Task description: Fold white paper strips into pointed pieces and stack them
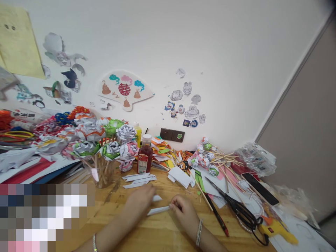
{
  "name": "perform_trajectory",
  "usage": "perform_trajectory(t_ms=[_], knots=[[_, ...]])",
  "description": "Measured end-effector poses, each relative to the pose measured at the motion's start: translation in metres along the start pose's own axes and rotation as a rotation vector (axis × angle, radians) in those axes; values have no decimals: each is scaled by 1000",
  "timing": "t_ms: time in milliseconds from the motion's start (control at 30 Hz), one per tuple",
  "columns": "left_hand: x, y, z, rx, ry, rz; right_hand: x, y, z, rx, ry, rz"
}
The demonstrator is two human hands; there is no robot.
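While one end of a narrow folded paper strip (159, 210) is pinched between the thumb and fingers of the right hand (183, 210), its long axis is laid nearly crosswise, just above the table (152, 234) or on it; which of these cannot be told. Its free end, cut or folded to a slant, is pointed left and slightly toward the wearer. The left hand (141, 198) is held low with fingers bent, beside a small white paper piece (156, 198); whether that piece is gripped cannot be made out. Beyond the left hand, flat white strips (139, 179) with crisp edges are piled, their long axes also set roughly crosswise. To the right, smooth rectangular slips (181, 176) are overlapped. Black-handled scissors (229, 200) are laid diagonally, metal blades pointed away and leftward. Ruffled paper flowers (90, 131) are massed at the left, and wood grain is shown by the table's glossy surface.
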State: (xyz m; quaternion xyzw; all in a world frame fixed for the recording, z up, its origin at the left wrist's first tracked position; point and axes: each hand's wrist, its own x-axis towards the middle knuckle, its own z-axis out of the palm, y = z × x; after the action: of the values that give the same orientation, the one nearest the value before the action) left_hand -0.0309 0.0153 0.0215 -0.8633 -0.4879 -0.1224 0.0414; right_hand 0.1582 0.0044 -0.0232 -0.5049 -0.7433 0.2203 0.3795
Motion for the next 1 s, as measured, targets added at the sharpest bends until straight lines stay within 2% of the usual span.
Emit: perform_trajectory(t_ms=[100, 200, 700, 1000], knots=[[5, -28, -2, 200, -38, -275, 1, 1, 0, 18, 6, 10], [7, -43, 0, 249, -58, -335, 1, 1, -1, 24, -5, 12], [4, -33, -3, 322, -52, -362, 0, 2, 0, 52, -29, 20], [6, -31, 0, 316, -39, -307, 0, -1, 0, 42, -34, 18]])
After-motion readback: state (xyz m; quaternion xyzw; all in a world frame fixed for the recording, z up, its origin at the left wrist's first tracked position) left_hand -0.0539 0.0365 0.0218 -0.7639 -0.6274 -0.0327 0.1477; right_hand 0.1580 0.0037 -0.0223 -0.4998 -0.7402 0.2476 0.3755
